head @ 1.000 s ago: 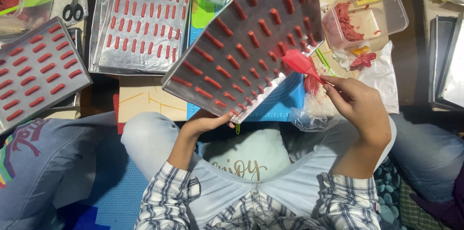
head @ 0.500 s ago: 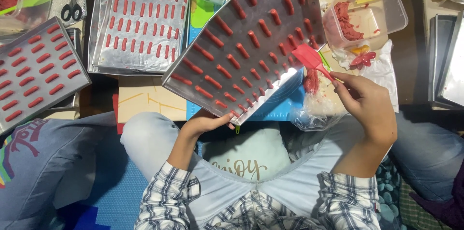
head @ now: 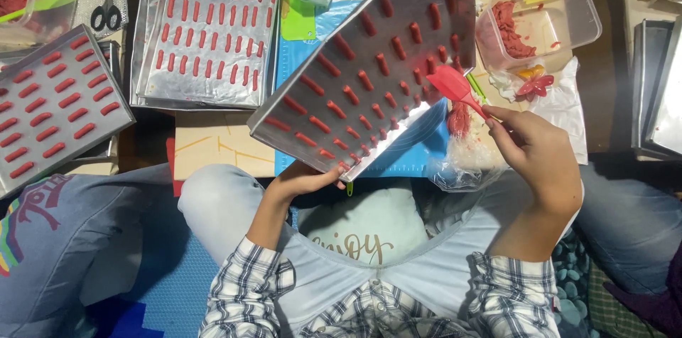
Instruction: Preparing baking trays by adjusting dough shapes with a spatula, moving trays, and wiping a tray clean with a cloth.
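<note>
My left hand (head: 307, 180) grips the near edge of a metal baking tray (head: 312, 93), which is lifted and tilted and carries rows of short red piped sticks. My right hand (head: 536, 157) holds a red spatula (head: 458, 88) whose blade rests against the tray's right side. Just below the spatula lies a clear plastic bag (head: 465, 153) with red paste in it, on a blue mat (head: 419, 146).
A second filled tray (head: 206, 32) lies flat at the back, a third (head: 50, 107) at the left. A clear tub (head: 550, 22) with red paste stands at the right, scissors (head: 106, 14) at the upper left. Empty trays (head: 657, 89) stack at the right edge.
The spatula has slid a little to the right and downward along the tilted tray. My left hand keeps the tray steady.
</note>
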